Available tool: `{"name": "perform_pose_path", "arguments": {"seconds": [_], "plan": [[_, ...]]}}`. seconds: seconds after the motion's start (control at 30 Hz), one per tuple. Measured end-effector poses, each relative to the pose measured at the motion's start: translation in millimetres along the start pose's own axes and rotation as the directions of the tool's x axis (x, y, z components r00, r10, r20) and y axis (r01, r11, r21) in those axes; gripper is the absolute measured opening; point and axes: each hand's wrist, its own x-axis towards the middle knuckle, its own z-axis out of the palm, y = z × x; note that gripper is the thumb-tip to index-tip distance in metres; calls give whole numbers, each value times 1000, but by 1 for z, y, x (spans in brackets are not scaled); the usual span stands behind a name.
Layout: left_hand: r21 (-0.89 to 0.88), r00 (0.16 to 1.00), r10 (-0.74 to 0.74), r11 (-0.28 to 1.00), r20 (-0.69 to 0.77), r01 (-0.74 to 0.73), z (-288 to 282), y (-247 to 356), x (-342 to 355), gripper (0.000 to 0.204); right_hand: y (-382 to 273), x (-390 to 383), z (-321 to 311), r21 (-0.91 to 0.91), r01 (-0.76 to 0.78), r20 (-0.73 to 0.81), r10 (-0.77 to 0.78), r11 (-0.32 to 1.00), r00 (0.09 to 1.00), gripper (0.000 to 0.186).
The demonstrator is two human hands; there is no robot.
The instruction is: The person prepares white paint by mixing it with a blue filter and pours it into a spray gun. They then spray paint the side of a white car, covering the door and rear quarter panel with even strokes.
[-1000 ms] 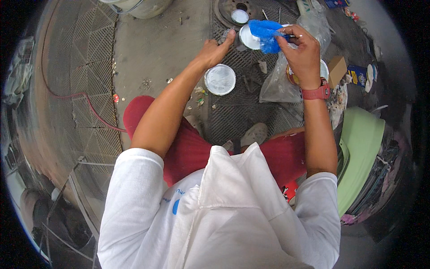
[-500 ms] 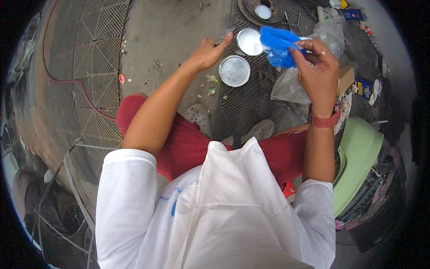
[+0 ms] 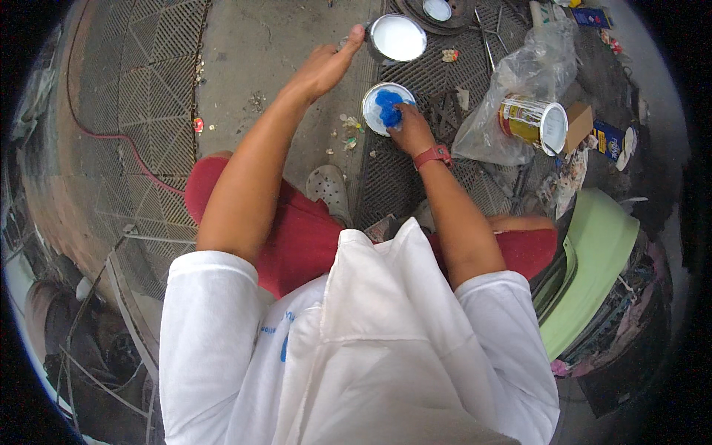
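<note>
My left hand (image 3: 324, 70) is closed at the left side of a round can (image 3: 398, 37) of white liquid, its thumb by the rim. The grip itself is partly hidden. My right hand (image 3: 412, 132) grips a crumpled blue cloth (image 3: 388, 106). That cloth lies against the whitish inside of a second round can (image 3: 371, 119), nearer to me than the first. The fingertips are partly covered by the hand.
On the right are a clear plastic bag (image 3: 482, 126), a paint-streaked can (image 3: 530, 122) on its side, a cardboard box (image 3: 578, 127) and a pale green curved panel (image 3: 593, 267). Dark metal wheel-like discs (image 3: 437, 18) lie far off. A red hose (image 3: 133, 136) runs along the left.
My right hand has moved left and nearer, bringing the blue cloth down to the second can. My left hand and the can of white liquid have shifted away and left. The paint-streaked can is uncovered.
</note>
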Motion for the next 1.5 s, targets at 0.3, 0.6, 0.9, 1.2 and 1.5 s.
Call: {"name": "perform_pose_path", "arguments": {"seconds": [0.3, 0.6, 0.9, 1.2, 1.5], "plan": [[6, 997, 72, 997, 8, -72, 11, 17, 15, 137, 31, 0, 9, -107, -115, -36, 112, 988, 993, 63], [-5, 997, 70, 998, -10, -70, 22, 11, 21, 135, 21, -25, 21, -12, -99, -367, 88, 995, 926, 37], [-25, 1000, 1, 1000, 26, 0, 24, 24, 7, 131, 28, -10, 16, 62, -348, -201, 353, 935, 914, 32], [32, 998, -58, 998, 35, 57, 22, 33, 1, 131, 26, -5, 34, 86, -331, -260, 342, 940, 903, 21], [77, 994, -93, 993, 49, 89, 17, 50, -5, 125, 19, 11, 28, 25, -283, -262, 280, 959, 924, 20]]}}
